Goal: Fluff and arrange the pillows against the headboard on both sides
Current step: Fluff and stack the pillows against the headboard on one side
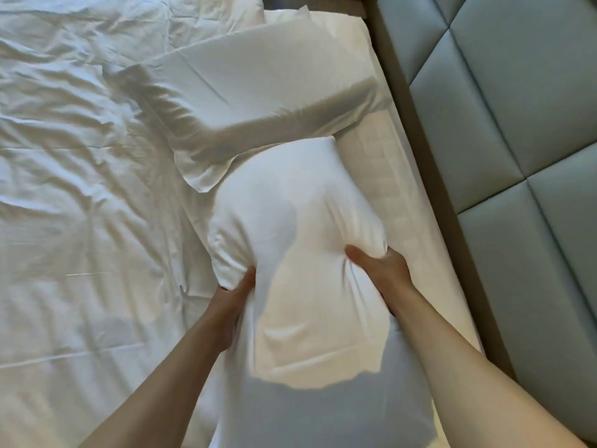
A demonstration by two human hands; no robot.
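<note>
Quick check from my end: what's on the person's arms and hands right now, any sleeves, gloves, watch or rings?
Nothing visible is worn. Both forearms are bare right to the bottom edge of the picture, with no sleeve cuff in view. The left hand and right hand have no gloves, and no watch or bracelet shows at either wrist. The fingers are partly buried in fabric, so rings cannot be ruled out.

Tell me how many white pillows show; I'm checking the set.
3. One plump white pillow gripped by both hands, one flat white pillow beyond it, one partly cropped pillow at the top edge. Others may be hidden.
</note>
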